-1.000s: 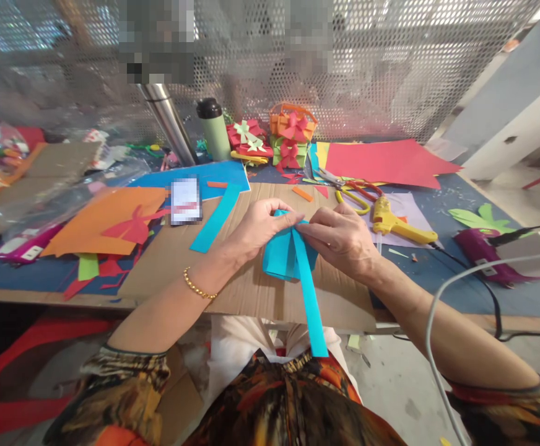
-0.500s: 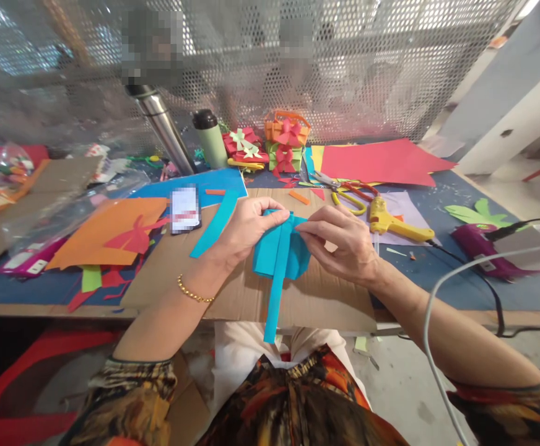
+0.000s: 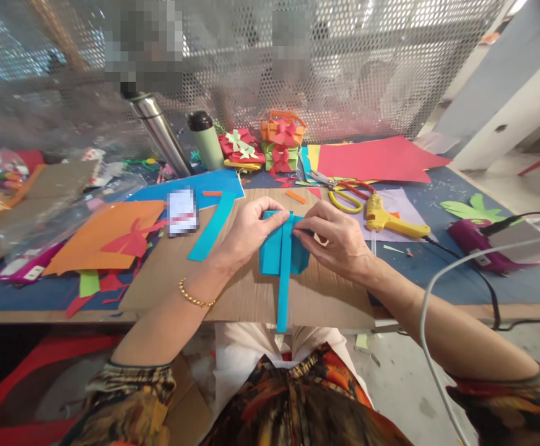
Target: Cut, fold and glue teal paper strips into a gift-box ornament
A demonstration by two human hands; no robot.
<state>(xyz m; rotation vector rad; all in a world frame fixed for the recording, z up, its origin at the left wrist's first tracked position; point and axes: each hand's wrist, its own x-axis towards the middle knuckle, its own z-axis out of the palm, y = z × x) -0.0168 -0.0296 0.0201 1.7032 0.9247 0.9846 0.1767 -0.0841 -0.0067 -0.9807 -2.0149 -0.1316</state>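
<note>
Between my hands is a small folded blue paper box [image 3: 271,255], held over a sheet of brown cardboard [image 3: 242,297]. A long blue paper strip [image 3: 283,303] lies across the box and hangs down toward me. My left hand [image 3: 257,226] grips the box's upper left edge, thumb on top by the strip's upper end. The fingertips of my right hand [image 3: 332,238] are pinched together at the box's right side, close to the strip. Another blue paper strip [image 3: 212,229] lies on the cardboard beside my left hand.
A yellow glue gun [image 3: 391,223] rests on purple paper at right, its cord running to a purple power strip [image 3: 477,244]. Scissors [image 3: 344,189], red paper [image 3: 376,158] and finished paper boxes [image 3: 282,139] lie behind. A phone [image 3: 182,212], orange paper [image 3: 107,232] and bottles [image 3: 209,145] stand leftward.
The box has turned slightly, so the hanging strip now points more straight down. My right fingertips have shifted a little left along the box's edge.
</note>
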